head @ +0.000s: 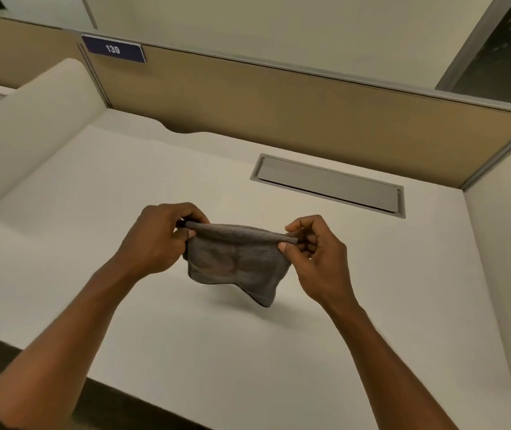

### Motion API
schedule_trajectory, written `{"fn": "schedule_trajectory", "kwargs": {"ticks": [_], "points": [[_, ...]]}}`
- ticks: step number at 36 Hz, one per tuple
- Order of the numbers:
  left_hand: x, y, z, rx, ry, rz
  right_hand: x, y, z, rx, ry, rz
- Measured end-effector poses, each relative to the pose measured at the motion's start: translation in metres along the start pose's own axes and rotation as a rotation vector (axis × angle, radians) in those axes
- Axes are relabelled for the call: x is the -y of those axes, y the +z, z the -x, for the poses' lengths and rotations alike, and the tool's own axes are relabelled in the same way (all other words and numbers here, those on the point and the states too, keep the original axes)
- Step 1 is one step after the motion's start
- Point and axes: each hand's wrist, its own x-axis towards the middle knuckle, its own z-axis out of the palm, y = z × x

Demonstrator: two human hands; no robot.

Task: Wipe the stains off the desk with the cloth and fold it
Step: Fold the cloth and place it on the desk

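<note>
Fingers [190, 234] of my left hand [158, 240] pinch one top corner of the grey cloth [235, 262], and my right hand [313, 256] pinches the other, so the folded upper edge runs taut left to right between them. Both hands sit equally near it, at about the same height, knuckles outward, wrists angled in from forearms that reach up from the near edge. Below the hands the cloth hangs doubled above the white table [93, 243], its lower corner drooping near the surface. I judge the fold is underway; no stains show.
</note>
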Motion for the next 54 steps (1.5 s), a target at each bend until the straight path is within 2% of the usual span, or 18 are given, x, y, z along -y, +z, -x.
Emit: {"fn": "schedule_trajectory", "kwargs": {"ticks": [11,19,26,30,33,37,41,44,50,54], "points": [[0.082,-0.042,-0.096,0.07,0.029,-0.18,-0.017,0.095,-0.086,0.068,-0.058,0.201],[0.11,-0.012,-0.174,0.005,0.099,-0.183,-0.057,0.128,-0.153,-0.049,-0.013,0.357],[0.137,0.022,-0.23,-0.044,0.062,-0.191,-0.078,0.14,-0.19,-0.022,0.017,0.467],[0.15,0.042,-0.234,0.095,0.056,-0.307,-0.095,0.145,-0.183,0.085,0.092,0.59],[0.159,0.058,-0.223,0.165,0.182,-0.421,-0.108,0.151,-0.17,0.184,0.107,0.622],[0.177,0.079,-0.213,0.383,0.302,-0.549,-0.12,0.167,-0.157,0.331,0.125,0.69],[0.193,0.091,-0.216,0.478,0.268,-0.682,-0.13,0.186,-0.16,0.436,0.094,0.793],[0.198,0.093,-0.221,0.503,0.266,-0.697,-0.136,0.192,-0.166,0.51,0.108,0.882],[0.202,0.091,-0.231,0.552,0.27,-0.637,-0.14,0.191,-0.168,0.53,0.145,0.864],[0.199,0.094,-0.233,0.549,0.272,-0.727,-0.138,0.179,-0.159,0.439,0.141,0.794]]}}
